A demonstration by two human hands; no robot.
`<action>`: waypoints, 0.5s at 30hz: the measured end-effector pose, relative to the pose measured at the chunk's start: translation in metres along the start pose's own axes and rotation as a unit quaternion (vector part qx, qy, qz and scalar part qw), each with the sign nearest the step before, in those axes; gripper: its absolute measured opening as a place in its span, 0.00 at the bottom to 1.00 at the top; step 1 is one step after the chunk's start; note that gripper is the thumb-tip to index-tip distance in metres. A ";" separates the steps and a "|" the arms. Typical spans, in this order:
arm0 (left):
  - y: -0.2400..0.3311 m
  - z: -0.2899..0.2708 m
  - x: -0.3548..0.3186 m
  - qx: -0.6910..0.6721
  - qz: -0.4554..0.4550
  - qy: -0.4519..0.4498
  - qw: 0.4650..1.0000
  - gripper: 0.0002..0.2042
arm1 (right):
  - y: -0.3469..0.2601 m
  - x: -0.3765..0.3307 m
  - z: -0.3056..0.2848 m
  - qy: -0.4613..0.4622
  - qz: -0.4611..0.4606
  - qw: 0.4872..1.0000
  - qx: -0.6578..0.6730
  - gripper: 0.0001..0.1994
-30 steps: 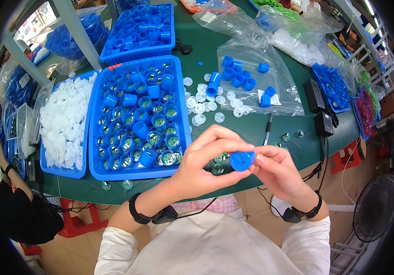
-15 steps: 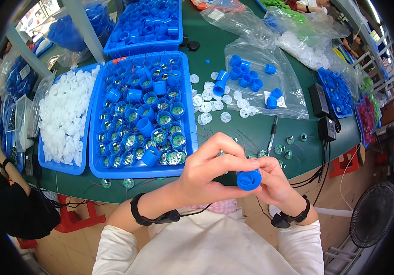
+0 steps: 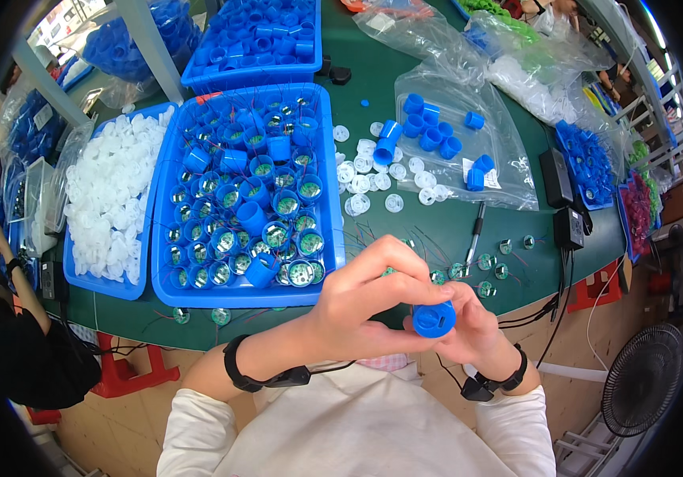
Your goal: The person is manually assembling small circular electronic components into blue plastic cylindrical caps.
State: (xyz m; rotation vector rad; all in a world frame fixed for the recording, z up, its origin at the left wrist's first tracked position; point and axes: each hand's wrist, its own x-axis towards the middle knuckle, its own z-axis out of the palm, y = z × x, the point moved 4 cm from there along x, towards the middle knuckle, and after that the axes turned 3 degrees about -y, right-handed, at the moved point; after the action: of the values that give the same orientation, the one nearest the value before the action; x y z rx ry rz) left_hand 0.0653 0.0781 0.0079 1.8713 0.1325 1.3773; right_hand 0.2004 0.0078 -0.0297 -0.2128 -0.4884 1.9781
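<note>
Above the near edge of the green desk (image 3: 361,79), the left hand (image 3: 364,292) and right hand (image 3: 473,322) both grip one blue cup (image 3: 434,321), slotted end showing; they've drawn it nearer the pale apron (image 3: 357,429), baring more circuit boards (image 3: 487,261) beside the pen (image 3: 477,232). To me, it looks still in work, not yet finished.

Blue cup (image 3: 434,321): round, held up in the air
Slotted end (image 3: 430,323): closed, turned toward the camera
Place: below and right of the centre
</note>
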 end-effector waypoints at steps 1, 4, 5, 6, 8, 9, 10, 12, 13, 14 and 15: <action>0.000 0.000 0.000 -0.001 -0.004 0.004 1.000 0.20 | 0.002 -0.002 -0.001 0.001 0.008 1.000 0.005 0.19; 0.000 0.001 0.002 0.005 -0.008 0.000 1.000 0.20 | 0.009 -0.005 -0.009 -0.001 0.022 1.000 0.020 0.21; 0.000 0.000 0.001 0.005 -0.009 0.001 1.000 0.20 | 0.011 -0.005 -0.010 -0.003 0.028 0.999 0.029 0.21; 0.000 0.001 0.001 0.003 -0.014 -0.003 1.000 0.20 | 0.011 -0.005 -0.009 -0.002 0.028 0.999 0.029 0.21; 0.000 0.001 0.001 0.001 -0.019 -0.007 1.000 0.20 | 0.013 -0.005 -0.008 0.039 0.042 0.998 0.009 0.21; 0.001 0.001 0.002 -0.008 -0.029 -0.005 1.000 0.21 | 0.014 -0.008 -0.015 0.039 0.044 0.998 0.010 0.21; 0.001 0.001 0.003 -0.021 -0.038 -0.004 0.999 0.21 | 0.015 -0.014 -0.024 0.009 0.054 0.998 0.037 0.20; -0.001 0.003 0.001 -0.022 -0.032 -0.011 0.999 0.22 | 0.016 -0.016 -0.027 -0.019 0.063 0.996 0.064 0.19; -0.001 0.004 0.001 -0.021 -0.027 -0.019 0.999 0.22 | 0.017 -0.014 -0.023 -0.048 0.066 0.992 0.094 0.18; -0.001 0.004 0.001 -0.022 -0.027 -0.020 0.999 0.22 | 0.017 -0.012 -0.017 -0.076 0.069 0.987 0.123 0.17; 0.000 0.004 0.001 -0.019 -0.030 -0.016 0.999 0.21 | 0.016 -0.008 -0.007 -0.076 0.069 0.987 0.123 0.17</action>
State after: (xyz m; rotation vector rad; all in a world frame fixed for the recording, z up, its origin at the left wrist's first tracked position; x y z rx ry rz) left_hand 0.0687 0.0769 0.0084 1.8432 0.1454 1.2995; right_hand 0.1937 -0.0038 -0.0437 0.0623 -0.3290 2.1801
